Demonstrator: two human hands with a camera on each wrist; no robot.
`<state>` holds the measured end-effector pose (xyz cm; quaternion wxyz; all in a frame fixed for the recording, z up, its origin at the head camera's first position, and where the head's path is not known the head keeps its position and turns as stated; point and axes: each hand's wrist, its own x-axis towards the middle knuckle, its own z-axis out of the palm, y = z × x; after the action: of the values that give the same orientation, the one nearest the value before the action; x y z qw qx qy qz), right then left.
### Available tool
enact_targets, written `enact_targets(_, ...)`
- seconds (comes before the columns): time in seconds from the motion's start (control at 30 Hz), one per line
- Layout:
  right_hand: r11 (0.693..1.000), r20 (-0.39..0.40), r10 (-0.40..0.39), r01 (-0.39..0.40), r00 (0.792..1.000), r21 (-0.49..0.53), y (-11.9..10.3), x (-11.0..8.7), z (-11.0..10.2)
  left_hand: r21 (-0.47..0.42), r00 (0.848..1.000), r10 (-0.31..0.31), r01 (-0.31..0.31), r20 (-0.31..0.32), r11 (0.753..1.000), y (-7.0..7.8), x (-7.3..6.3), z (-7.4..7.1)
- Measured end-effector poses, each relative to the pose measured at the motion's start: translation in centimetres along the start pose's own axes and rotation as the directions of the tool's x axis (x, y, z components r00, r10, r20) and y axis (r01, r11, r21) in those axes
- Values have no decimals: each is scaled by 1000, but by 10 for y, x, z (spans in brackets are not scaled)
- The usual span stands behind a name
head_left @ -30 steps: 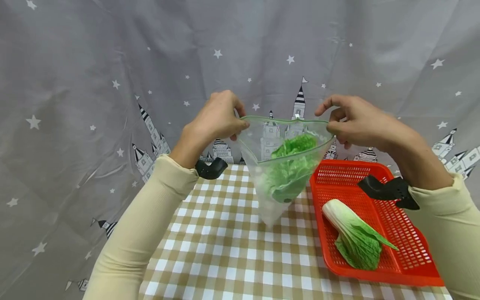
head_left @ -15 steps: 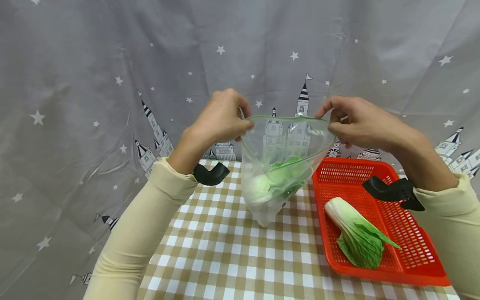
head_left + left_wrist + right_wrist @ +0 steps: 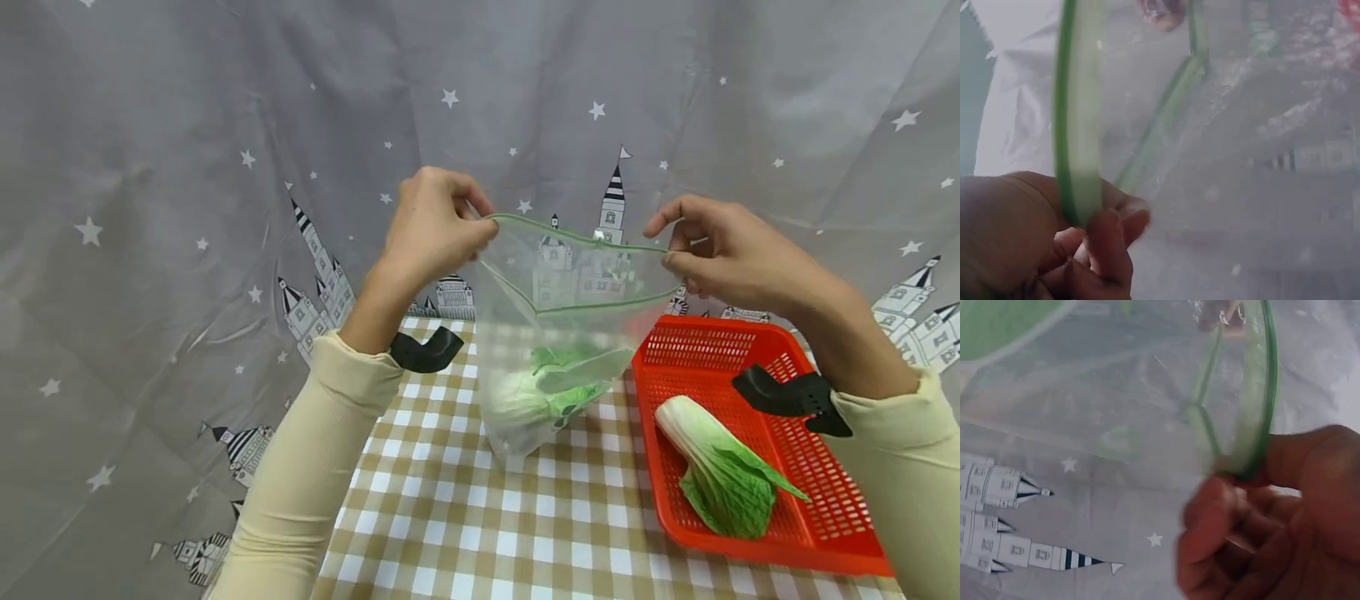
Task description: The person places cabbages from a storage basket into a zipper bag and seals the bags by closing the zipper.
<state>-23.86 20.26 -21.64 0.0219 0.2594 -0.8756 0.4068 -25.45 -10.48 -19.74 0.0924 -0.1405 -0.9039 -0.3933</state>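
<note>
Bagged cabbage (image 3: 517,402) has sunk lower in its clear bag (image 3: 566,327) than a second ago. Left grip (image 3: 435,221) and right grip (image 3: 731,254) each pinch one end of the bag's open mouth. That cabbage lies below and between them, long axis roughly crosswise, pale end nearer the left grip. Rightward, a red basket (image 3: 765,550) holds a loose cabbage (image 3: 723,467); beyond hangs a grey curtain (image 3: 187,292).

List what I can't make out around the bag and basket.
Head view: cabbage in the bag, outline veiled by cloudy plastic.
Head view: right rim of the basket, partly hidden by the right sleeve.
Left wrist view: most of the right hand, cut off by the top edge.
Right wrist view: green patch, cut off at upper left.
</note>
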Motion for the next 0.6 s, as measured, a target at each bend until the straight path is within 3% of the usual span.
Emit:
enact_targets(0.1,1000,2,-8,7,1000,26,8,-2,5,-7,999,13,-13,-39,1000,-2,-2,3)
enact_targets(0.27,1000,99,-17,15,995,22,35,-12,18,47,999,42,-43,4,998,-8,-5,21)
enact_targets(0.4,998,141,55,-58,988,17,71,-35,29,96,998,61,-63,21,993,-16,-7,40)
enact_targets(0.5,987,165,150,-139,975,-80,102,-55,38,121,996,82,-84,19,989,-20,-8,50)
enact_targets(0.6,951,222,244,-189,944,-245,130,-73,48,124,996,87,-87,9,988,-22,-10,53)
